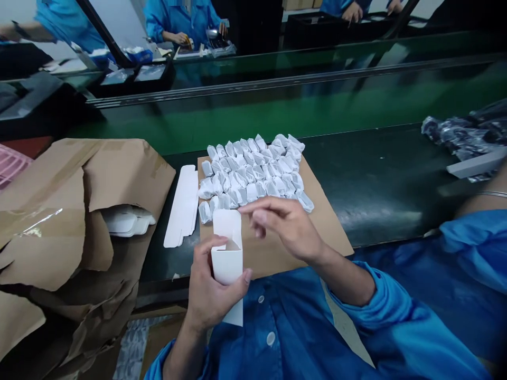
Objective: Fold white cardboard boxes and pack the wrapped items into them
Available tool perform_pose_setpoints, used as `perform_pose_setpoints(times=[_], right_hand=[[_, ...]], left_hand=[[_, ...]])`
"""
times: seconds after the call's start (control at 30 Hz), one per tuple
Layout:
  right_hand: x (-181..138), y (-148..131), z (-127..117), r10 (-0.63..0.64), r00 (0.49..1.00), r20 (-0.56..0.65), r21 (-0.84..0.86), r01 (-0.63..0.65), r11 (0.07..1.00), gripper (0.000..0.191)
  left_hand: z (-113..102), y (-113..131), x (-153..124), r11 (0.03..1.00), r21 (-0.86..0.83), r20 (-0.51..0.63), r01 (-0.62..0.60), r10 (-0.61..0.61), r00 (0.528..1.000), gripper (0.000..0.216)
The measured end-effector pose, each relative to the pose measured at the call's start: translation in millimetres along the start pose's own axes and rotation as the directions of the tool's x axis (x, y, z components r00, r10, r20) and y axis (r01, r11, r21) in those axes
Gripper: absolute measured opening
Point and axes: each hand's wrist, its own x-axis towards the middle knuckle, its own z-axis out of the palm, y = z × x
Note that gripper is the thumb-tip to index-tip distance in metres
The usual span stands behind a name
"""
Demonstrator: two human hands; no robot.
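Observation:
My left hand (214, 285) is wrapped round a small white carton (228, 264), held upright in front of my body. Its top is open, with a tall flap raised at the back and the lower end extending below my fingers. My right hand (287, 227) is just to the right, index finger stretched out to the flap's edge; whether it touches I cannot tell. Nothing shows in that hand, and its other fingers are partly bent. Behind both hands, rows of small items in white wrapping (253, 171) lie on a brown cardboard sheet (325, 221).
Flat white cartons (181, 206) lie left of the sheet. A torn brown paper-wrapped bundle (130, 169) with more white cartons (129, 220) stands further left. At the right are clear plastic bags (459, 137) and a neighbour's arm (479, 211). People in blue work across the green conveyor (257, 113).

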Motion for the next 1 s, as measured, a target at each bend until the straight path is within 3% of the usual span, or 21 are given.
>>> perform_pose_setpoints(times=[0.03, 0.1, 0.27, 0.37, 0.5, 0.63, 0.73, 0.87, 1.0], right_hand=[[2.9, 0.0, -0.5, 0.041, 0.997, -0.066, 0.067, -0.037, 0.997, 0.021], [7.3, 0.3, 0.7, 0.104, 0.991, -0.085, 0.163, -0.089, 0.983, 0.021], [7.4, -4.8, 7.1, 0.205, 0.976, 0.077, 0.161, -0.215, 0.963, 0.037], [4.8, -9.5, 8.1, 0.259, 0.947, 0.188, 0.077, -0.278, 0.958, 0.033], [-0.9, -9.6, 7.1, 0.188, 0.976, 0.107, -0.001, -0.188, 0.982, 0.033], [-5.9, -6.9, 6.8, 0.063, 0.995, 0.079, 0.106, -0.071, 0.992, 0.023], [-6.7, -8.3, 9.4, 0.058, 0.997, 0.048, 0.131, -0.064, 0.989, 0.021], [-7.1, -13.2, 14.0, 0.156, 0.985, 0.071, 0.04, -0.159, 0.986, 0.021], [-7.5, -16.5, 15.0, 0.179, 0.982, 0.057, -0.037, -0.177, 0.983, 0.019]], left_hand=[[0.3, 0.2, 0.2, 1.0, -0.001, 0.005, -0.006, 0.006, 1.0, 0.052], [1.8, 1.2, 0.0, 1.0, -0.003, 0.008, -0.015, 0.015, 1.0, 0.052], [4.0, 3.7, -1.9, 0.999, -0.014, 0.01, -0.034, 0.034, 0.999, 0.056], [3.4, 4.5, -1.8, 0.996, -0.052, 0.076, -0.075, 0.079, 0.994, 0.056], [2.1, 5.4, -0.6, 0.996, -0.065, 0.131, -0.054, 0.062, 0.989, 0.051], [4.3, 6.5, -2.4, 0.996, -0.085, 0.14, -0.024, 0.036, 0.99, 0.051], [10.2, 6.9, -5.5, 0.998, -0.067, 0.101, -0.017, 0.024, 0.995, 0.057], [18.2, 7.4, -10.8, 0.993, -0.112, -0.009, -0.029, 0.028, 1.0, 0.076], [19.6, 8.7, -15.5, 0.991, -0.125, 0.036, 0.052, -0.048, 0.998, 0.107]])
